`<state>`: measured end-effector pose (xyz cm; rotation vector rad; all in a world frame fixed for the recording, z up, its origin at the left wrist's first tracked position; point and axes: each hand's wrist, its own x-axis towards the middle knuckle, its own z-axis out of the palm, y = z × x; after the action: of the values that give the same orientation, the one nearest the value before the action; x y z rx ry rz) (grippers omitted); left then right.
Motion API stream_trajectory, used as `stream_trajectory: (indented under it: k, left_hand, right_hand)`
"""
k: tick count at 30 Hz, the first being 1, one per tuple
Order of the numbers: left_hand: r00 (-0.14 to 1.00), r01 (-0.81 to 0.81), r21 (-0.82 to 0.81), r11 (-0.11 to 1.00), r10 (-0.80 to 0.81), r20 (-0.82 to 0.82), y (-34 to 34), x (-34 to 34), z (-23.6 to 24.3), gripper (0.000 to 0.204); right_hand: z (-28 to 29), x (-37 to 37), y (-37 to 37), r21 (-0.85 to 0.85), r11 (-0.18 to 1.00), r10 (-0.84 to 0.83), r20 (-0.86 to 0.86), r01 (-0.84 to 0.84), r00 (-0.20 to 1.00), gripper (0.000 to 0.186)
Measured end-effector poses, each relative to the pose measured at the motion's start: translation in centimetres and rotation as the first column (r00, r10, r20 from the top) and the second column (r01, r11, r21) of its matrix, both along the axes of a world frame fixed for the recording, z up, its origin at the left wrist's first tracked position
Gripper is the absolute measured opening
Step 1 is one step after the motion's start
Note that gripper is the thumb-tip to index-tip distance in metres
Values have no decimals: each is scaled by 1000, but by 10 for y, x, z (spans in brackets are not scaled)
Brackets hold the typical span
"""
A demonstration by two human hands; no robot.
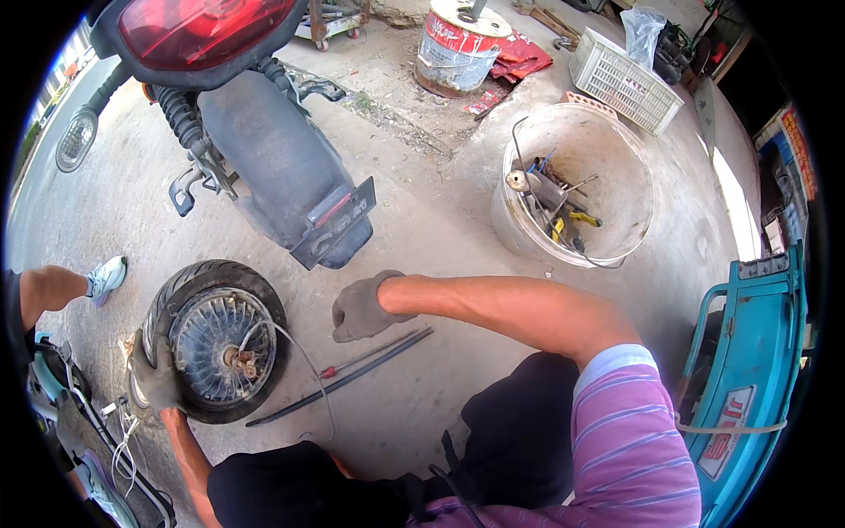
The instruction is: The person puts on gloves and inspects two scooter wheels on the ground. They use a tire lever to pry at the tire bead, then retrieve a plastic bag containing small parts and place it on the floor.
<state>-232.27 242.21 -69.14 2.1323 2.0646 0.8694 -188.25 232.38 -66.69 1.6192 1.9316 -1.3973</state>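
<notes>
A motor wheel (222,343) with a black tyre and a ribbed, dirty hub lies on the ground at the left. My left hand (158,374), in a grey glove, grips the tyre's left edge. A pale cable (299,346) runs from the hub's axle onto the ground. To the right of the wheel, above the ground, my gloved right hand (359,308) is closed, with nothing seen in it. Below that hand lie a long black bar (343,376) and a thin rod with a red part (329,371), side by side.
A scooter's rear end, with its black mudguard (273,145) and red tail light (207,31), stands ahead. A white bucket of tools (638,176) is at the right, near a white crate (625,81). A teal metal body (748,370) stands far right. Another person's leg (55,292) shows at left.
</notes>
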Motion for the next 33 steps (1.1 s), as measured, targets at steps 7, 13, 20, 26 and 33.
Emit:
stream_trajectory:
  k: [7, 13, 20, 26, 33]
  left_hand:
    - [984, -98, 14, 995, 99, -150, 57, -82, -60, 67]
    - [995, -2, 17, 1000, 4, -104, 31, -6, -27, 48]
    - [759, 651, -320, 689, -577, 302, -42, 184, 85, 31]
    - [320, 855, -470, 220, -936, 143, -82, 355, 149, 24]
    - [329, 940, -198, 277, -891, 314, -65, 503, 130, 47]
  right_hand:
    - [100, 116, -96, 56, 882, -407, -411, 468, 816, 40]
    - [135, 186, -174, 192, 558, -583, -602, 807, 546, 30]
    - [140, 265, -236, 137, 553, -234, -921, 822, 312, 40]
    - [144, 372, -262, 153, 230, 111, -985, 961, 131, 45]
    - [61, 456, -217, 773, -96, -944, -270, 627, 188, 66]
